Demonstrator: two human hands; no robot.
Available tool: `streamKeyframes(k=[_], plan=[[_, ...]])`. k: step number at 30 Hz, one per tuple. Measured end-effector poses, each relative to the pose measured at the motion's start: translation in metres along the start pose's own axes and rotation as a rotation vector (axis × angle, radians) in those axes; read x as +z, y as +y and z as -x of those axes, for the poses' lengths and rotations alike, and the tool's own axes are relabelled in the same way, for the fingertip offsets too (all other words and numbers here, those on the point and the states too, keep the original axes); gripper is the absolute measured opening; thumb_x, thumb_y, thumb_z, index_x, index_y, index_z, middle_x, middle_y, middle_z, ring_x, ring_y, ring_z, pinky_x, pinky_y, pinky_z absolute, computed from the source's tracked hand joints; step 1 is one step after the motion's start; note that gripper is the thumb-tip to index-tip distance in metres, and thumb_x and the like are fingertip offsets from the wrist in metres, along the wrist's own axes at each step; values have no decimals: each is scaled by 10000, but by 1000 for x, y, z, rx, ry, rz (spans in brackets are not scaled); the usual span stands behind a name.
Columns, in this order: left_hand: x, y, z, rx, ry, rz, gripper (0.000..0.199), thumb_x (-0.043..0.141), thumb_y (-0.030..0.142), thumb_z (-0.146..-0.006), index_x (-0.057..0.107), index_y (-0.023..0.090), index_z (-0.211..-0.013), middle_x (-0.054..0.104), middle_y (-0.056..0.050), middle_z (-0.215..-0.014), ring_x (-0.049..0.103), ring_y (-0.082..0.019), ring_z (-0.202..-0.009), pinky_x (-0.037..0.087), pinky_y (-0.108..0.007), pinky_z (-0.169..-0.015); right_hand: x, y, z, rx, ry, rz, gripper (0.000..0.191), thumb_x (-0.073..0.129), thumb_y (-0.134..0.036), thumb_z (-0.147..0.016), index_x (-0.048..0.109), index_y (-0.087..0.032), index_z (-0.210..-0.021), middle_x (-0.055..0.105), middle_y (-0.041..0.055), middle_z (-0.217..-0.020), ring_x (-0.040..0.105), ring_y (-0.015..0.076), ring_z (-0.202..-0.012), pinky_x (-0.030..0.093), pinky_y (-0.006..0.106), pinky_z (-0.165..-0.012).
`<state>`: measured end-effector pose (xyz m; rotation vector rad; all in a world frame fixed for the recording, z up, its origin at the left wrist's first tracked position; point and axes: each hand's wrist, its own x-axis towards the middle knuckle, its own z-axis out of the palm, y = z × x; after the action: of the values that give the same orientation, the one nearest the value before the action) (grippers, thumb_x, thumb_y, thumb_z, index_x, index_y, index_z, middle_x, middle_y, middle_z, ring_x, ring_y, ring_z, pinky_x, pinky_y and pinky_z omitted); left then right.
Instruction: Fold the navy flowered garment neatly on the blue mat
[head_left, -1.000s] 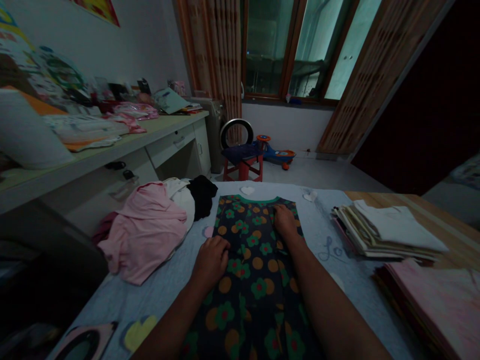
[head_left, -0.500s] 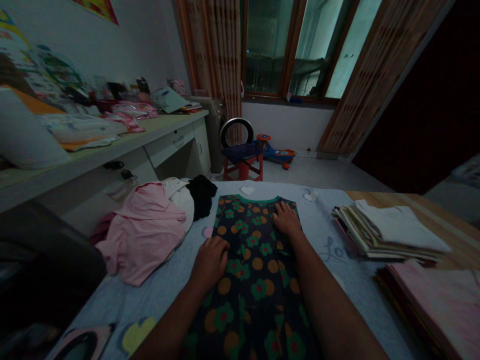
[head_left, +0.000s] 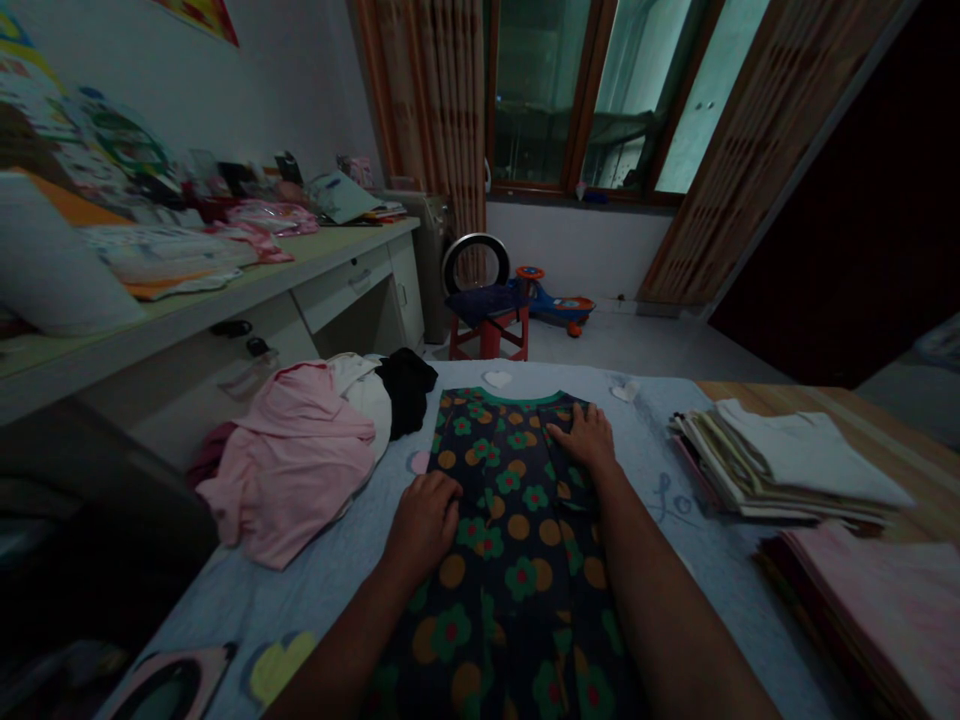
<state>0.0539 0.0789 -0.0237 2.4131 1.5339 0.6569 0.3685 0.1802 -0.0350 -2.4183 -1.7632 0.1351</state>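
A dark garment (head_left: 517, 500) with green flowers and orange dots lies lengthwise on the pale blue cover (head_left: 300, 600), its green neckline at the far end. On the garment's left edge rests my left hand (head_left: 425, 515), fingers curled down onto the fabric; whether they pinch it is hidden. My right hand (head_left: 589, 437) lies on the upper right part of the garment near the shoulder, its fingers spread over the cloth.
Crumpled pink clothing (head_left: 292, 460) and a black cloth (head_left: 405, 390) lie left. Folded stacks, one topped white (head_left: 817, 455), one pink (head_left: 885, 600), stand right. Beyond are a red stool (head_left: 489, 335) and a cluttered desk (head_left: 330, 260).
My right hand has slid slightly right on the garment and its fingers are more spread. My left hand stays at the left edge. The view has shifted slightly.
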Motion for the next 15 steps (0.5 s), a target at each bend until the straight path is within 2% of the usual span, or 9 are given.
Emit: streamKeyframes(k=[5, 8, 11, 13, 15], plan=[[1, 0, 0, -5, 4, -8, 125, 505, 121, -850, 590, 202, -891, 607, -60, -953, 539, -243, -947, 430, -387, -844, 0, -3, 5, 25, 33, 10, 842, 378, -703, -893, 350, -124, -1505, 254, 229, -1572, 211, 396, -1451, 158, 512, -1137], [1, 0, 0, 0, 3, -13, 123, 509, 121, -848, 589, 203, -893, 607, -61, -958, 541, -242, -952, 429, -385, -848, -2, -5, 10, -23, 153, 40, 688, 421, -583, -931, 432, -128, -1447, 313, 208, -1549, 241, 368, -1429, 187, 528, -1113], [2, -1, 0, 0, 3, -14, 131, 514, 116, -840, 592, 204, -898, 606, -59, -960, 540, -239, -957, 428, -383, -855, -7, -8, 15, -183, 276, 62, 451, 483, -408, -937, 559, -177, -1317, 465, 155, -1442, 375, 315, -1317, 286, 449, -1052], [3, -1, 0, 0, 7, -17, 139, 516, 112, -833, 595, 204, -900, 606, -58, -961, 538, -240, -957, 429, -382, -852, -12, -11, 17, -294, 243, 86, 317, 465, -305, -942, 645, -195, -1179, 590, 126, -1261, 484, 269, -1170, 346, 373, -974], [3, -2, 0, 3, 9, -20, 145, 518, 111, -828, 599, 204, -904, 607, -59, -962, 535, -241, -953, 429, -382, -848, -16, -14, 19, -349, 175, 119, 291, 424, -249, -954, 680, -195, -1080, 634, 108, -1114, 534, 239, -1055, 373, 331, -906]])
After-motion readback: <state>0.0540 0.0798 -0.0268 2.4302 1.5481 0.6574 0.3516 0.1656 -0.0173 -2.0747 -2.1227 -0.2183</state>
